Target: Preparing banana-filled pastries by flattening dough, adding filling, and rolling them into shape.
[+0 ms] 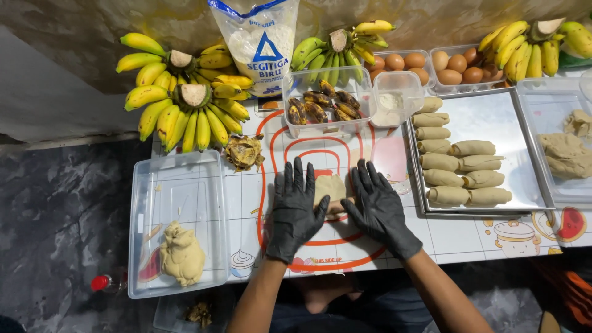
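Note:
My left hand (295,208) and my right hand (377,206), both in black gloves, lie flat with fingers spread on a white mat with red rings (345,246). Between them sits a flat piece of tan dough (329,185), and both hands touch its edges, partly covering it. A clear tub of cooked banana pieces (324,105) stands just beyond the mat. To the right, a metal tray (493,117) carries several rolled dough pieces (459,166).
A clear bin (179,185) on the left holds a dough lump (180,254). Banana bunches (185,98), a flour bag (262,40), egg tubs (456,65) and a small flour tub (394,98) line the back. Another tray with dough (564,151) lies far right. A pile of banana peel (243,151) sits near the bin.

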